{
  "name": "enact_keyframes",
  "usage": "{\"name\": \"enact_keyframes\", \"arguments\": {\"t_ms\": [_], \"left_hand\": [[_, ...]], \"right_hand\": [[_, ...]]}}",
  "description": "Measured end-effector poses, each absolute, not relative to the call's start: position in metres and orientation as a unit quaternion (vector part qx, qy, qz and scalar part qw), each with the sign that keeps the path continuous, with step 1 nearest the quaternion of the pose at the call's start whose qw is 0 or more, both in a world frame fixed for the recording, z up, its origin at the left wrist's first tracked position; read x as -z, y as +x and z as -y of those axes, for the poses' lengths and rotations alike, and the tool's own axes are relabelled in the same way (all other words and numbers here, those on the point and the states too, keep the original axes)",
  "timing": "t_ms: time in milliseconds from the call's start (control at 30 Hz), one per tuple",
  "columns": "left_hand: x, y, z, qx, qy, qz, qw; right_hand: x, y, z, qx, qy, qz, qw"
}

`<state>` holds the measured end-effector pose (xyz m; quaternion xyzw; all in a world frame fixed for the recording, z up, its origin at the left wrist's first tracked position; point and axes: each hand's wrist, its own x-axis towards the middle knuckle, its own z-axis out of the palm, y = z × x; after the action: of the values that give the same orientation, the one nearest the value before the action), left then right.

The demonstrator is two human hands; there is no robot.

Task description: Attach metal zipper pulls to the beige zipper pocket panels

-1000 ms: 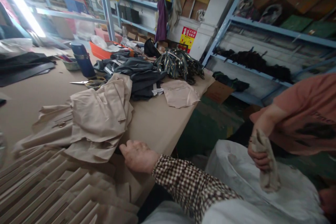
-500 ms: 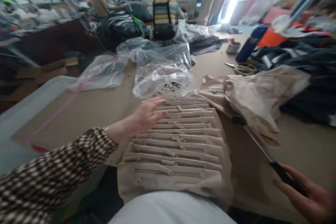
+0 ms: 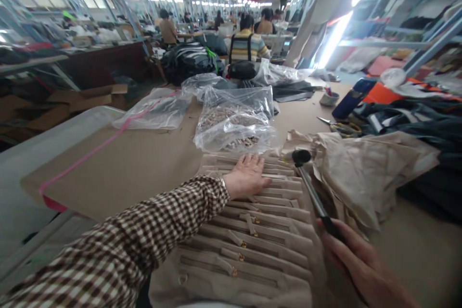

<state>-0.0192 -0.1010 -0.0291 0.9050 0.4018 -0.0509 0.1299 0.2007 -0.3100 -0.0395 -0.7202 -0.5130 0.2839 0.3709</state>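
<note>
On worktable (image 3: 144, 168), head view:
- left hand (image 3: 247, 177) open, palm flat on fanned stack of beige zipper panels (image 3: 260, 236)
- right hand (image 3: 355, 264) closed round hammer (image 3: 312, 193) grip
- hammer head over stack's far right corner, contact unclear
- right wrist cut off by frame

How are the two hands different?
The left hand lies flat and open on the stacked beige pieces; the right hand is closed around a hammer handle. The left arm wears a checked sleeve; the right wrist is bare. Both hands are at the same table.
</note>
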Motion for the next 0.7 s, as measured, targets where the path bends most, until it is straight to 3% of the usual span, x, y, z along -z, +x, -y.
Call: {"name": "enact_keyframes", "arguments": {"t_ms": [133,400,700], "left_hand": [[0.049,-0.020,0.103,0.037,0.894,-0.431,0.114],[0.042,-0.035,0.121,0.028,0.895,-0.431,0.108],[0.040,-0.055,0.120,0.073,0.904,-0.409,0.098]], "right_hand": [[0.030,0.169,0.269,-0.359,-0.692,0.502,0.375],[0.050,0.175,0.252,-0.253,-0.704,0.591,0.303],[0.080,0.181,0.264,-0.219,-0.722,0.625,0.200]]}}
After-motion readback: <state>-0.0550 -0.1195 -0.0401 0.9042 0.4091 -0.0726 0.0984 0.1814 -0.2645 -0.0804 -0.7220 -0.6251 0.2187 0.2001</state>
